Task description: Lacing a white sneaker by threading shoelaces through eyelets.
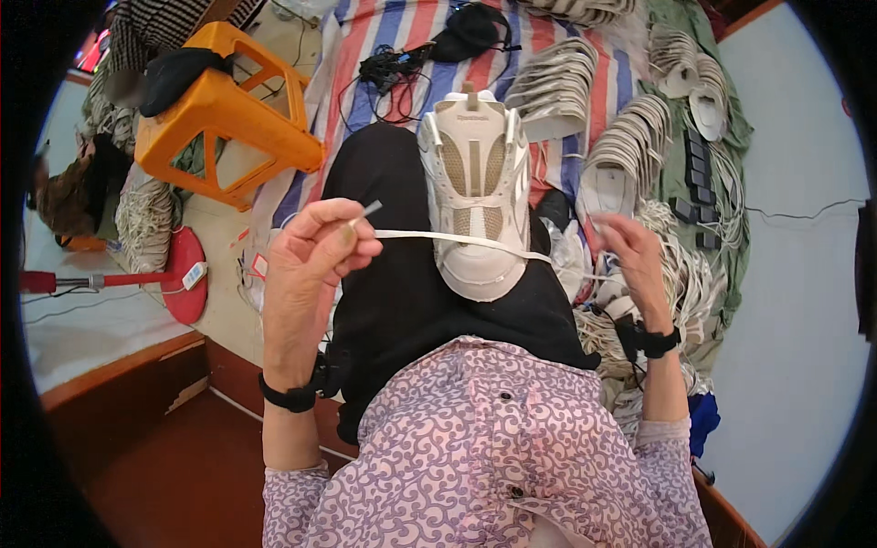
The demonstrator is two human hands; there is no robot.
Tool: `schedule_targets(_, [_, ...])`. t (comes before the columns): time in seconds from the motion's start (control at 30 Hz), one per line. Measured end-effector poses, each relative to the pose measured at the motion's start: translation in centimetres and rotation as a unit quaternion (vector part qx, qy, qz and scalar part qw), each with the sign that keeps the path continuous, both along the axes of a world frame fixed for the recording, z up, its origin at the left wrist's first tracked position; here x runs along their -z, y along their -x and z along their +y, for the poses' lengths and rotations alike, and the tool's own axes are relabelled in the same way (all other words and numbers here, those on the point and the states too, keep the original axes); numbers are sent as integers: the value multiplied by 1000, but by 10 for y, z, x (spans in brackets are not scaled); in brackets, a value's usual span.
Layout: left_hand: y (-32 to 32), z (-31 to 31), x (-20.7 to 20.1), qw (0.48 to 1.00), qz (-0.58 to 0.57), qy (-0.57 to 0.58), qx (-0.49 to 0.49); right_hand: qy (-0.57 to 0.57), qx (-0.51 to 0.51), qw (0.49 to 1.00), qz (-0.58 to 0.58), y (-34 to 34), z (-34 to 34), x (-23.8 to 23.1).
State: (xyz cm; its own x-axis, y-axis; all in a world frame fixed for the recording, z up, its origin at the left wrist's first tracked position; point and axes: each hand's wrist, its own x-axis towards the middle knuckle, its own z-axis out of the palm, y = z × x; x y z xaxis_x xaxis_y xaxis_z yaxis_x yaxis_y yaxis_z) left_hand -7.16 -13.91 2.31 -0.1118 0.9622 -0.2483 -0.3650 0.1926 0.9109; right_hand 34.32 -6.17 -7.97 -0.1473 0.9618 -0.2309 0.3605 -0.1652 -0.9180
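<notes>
A white and beige sneaker upper (480, 267) rests on my lap, its toe toward me and its tongue pointing away. Across its front stretches a flat white shoelace (411, 235), held out to both sides. At the left, my left hand (315, 251) pinches the lace close to one end, and a clear stiff tip sticks out above the fingers. My right hand (632, 258), to the right of the shoe, has thumb and forefinger pinched at the lace's other side. The exact grip there is small and partly blurred. No lace is seen threaded through the eyelets.
Stacked shoe uppers (630, 151) lie on a striped sheet (370, 27) ahead and right. Bundles of white laces (685, 274) pile beside my right hand. An orange plastic stool (196, 110) stands at the left with a dark cap (183, 73). Black cables (393, 78) lie beyond my knees.
</notes>
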Motion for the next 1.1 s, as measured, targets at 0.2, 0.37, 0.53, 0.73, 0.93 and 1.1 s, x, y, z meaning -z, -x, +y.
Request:
schedule_targets(0.2, [-20, -8, 6, 996, 12, 67, 54, 40, -96, 982, 155, 111, 21, -73])
schedule_targets(0.37, [-20, -13, 19, 993, 16, 98, 62, 22, -104, 985, 139, 133, 31, -67])
schedule_targets(0.53, [-12, -9, 26, 992, 11, 101, 70, -117, -108, 987, 28, 146, 34, -58])
schedule_targets(0.73, [-5, -7, 32, 992, 26, 107, 67, -157, -110, 980, -58, 155, 35, -58])
schedule_targets(0.93, [-1, -9, 40, 992, -2, 104, 70, -153, -131, 977, -75, 156, 38, -60])
schedule_targets(1.1, [0, -11, 44, 992, -9, 101, 76, -142, -149, 976, -66, 156, 42, -60])
